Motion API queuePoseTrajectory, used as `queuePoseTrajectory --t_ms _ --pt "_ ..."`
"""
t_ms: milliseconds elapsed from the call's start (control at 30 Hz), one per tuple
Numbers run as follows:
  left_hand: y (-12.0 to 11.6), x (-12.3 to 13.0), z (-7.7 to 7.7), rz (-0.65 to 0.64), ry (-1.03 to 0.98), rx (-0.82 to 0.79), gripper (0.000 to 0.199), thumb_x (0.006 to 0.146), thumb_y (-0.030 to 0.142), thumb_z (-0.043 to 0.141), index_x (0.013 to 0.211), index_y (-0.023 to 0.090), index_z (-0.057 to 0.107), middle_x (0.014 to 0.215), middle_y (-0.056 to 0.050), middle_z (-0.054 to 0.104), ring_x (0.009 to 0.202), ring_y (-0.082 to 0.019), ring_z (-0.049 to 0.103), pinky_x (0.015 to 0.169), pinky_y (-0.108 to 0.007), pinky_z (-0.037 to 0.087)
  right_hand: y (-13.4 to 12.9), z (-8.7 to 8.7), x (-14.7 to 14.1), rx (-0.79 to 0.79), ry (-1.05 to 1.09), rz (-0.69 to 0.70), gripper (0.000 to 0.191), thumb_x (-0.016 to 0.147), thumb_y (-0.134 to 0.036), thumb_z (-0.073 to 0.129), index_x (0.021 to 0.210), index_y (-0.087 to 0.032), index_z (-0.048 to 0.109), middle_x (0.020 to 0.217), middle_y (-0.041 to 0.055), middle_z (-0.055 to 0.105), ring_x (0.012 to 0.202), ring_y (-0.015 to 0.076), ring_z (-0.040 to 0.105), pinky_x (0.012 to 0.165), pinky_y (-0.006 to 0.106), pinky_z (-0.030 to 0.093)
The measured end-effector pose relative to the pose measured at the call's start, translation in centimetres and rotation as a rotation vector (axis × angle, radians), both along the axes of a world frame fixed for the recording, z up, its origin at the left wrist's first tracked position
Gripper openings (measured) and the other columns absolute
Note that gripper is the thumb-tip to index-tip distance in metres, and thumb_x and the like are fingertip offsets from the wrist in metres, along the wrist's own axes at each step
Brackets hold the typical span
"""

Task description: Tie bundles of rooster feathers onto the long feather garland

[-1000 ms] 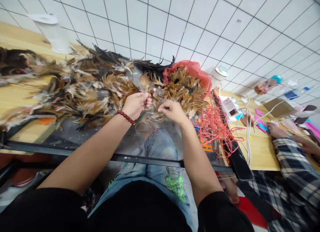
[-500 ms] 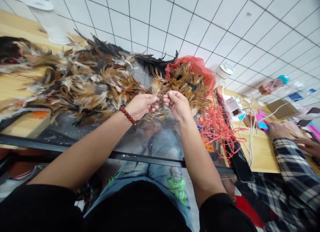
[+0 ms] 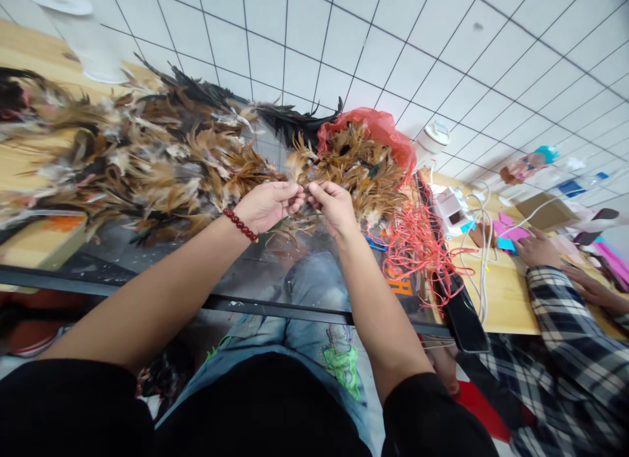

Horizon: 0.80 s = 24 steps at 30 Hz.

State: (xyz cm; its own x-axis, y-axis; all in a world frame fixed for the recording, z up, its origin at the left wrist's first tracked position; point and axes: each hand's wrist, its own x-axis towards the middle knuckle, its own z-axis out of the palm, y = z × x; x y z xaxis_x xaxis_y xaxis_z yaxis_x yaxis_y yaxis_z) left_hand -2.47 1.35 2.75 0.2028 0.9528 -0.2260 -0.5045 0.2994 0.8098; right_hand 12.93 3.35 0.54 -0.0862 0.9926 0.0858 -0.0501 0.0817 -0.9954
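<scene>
My left hand (image 3: 270,204), with a red bead bracelet (image 3: 240,225) at its wrist, pinches thumb against fingers. A small tawny feather (image 3: 296,166) stands up at its fingertips. Close beside it, my right hand (image 3: 335,206) is also closed in a pinch; what sits between those fingertips is too small to make out. Left of and behind the hands spreads a heap of brown and white feathers (image 3: 167,162). Another pile of brown feathers (image 3: 366,165) lies behind my right hand, in a red plastic bag (image 3: 388,132).
Tangled red string (image 3: 413,247) lies right of my right forearm, near a blue-handled tool (image 3: 376,244) and a black phone (image 3: 466,322). Long black feathers (image 3: 295,126) lie at the back by the tiled wall. At far right, a co-worker's hand (image 3: 538,250) touches coloured pieces.
The two hands have come slightly closer together, with both pinches kept. The whole view has shifted a little, and the blue-handled tool shows more clearly beside my right forearm.
</scene>
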Motion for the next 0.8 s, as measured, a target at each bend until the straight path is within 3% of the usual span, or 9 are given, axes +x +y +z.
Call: queuePoseTrajectory --t_ms 167,333,500,700,800 --pt "0.1 -0.1 -0.1 0.119 0.075 -0.007 0.016 0.087 0.004 0.058 0.073 0.007 0.065 0.071 -0.008 0.069 0.062 -0.009 0.065 0.064 -0.019 0.055 0.5 -0.2 0.4 0.052 0.020 -0.056 0.039 0.076 -0.054 0.069 0.067 -0.019 0.053 0.067 -0.0027 0.057 0.061 0.0082 0.049 0.059 0.022 0.042" --pt "-0.3 0.1 -0.1 0.020 0.164 -0.048 0.009 0.083 0.009 0.067 0.074 0.006 0.066 0.072 -0.012 0.071 0.061 -0.014 0.068 0.061 -0.024 0.056 -0.2 0.1 -0.3 0.191 -0.124 -0.067 0.038 0.080 -0.049 0.065 0.063 -0.020 0.051 0.076 0.0001 0.062 0.077 0.0125 0.056 0.074 0.026 0.048" --pt "-0.3 0.1 -0.1 -0.013 0.186 -0.045 0.011 0.082 0.010 0.069 0.072 0.007 0.066 0.067 -0.010 0.069 0.055 -0.012 0.065 0.056 -0.021 0.054 -0.4 0.0 -0.6 0.337 -0.238 -0.116 0.030 0.086 -0.042 0.059 0.066 -0.020 0.053 0.087 0.0021 0.066 0.086 0.0143 0.059 0.086 0.029 0.047" --pt "-0.4 0.1 -0.1 -0.144 0.240 0.004 0.013 0.074 0.011 0.078 0.067 0.008 0.067 0.061 -0.008 0.066 0.051 -0.010 0.059 0.050 -0.020 0.050 -0.4 -0.2 -0.8 0.366 -0.408 -0.149 0.029 0.088 -0.042 0.055 0.069 -0.021 0.054 0.083 0.0011 0.064 0.084 0.0144 0.059 0.082 0.027 0.047" --pt "-0.7 0.3 0.2 -0.167 0.281 0.034 0.016 0.077 0.008 0.073 0.062 0.008 0.066 0.057 -0.008 0.063 0.047 -0.010 0.056 0.045 -0.020 0.045 -0.1 -0.4 -0.6 0.359 -0.400 -0.143 0.027 0.088 -0.041 0.055 0.069 -0.021 0.055 0.081 0.0008 0.064 0.080 0.0144 0.058 0.079 0.027 0.047"
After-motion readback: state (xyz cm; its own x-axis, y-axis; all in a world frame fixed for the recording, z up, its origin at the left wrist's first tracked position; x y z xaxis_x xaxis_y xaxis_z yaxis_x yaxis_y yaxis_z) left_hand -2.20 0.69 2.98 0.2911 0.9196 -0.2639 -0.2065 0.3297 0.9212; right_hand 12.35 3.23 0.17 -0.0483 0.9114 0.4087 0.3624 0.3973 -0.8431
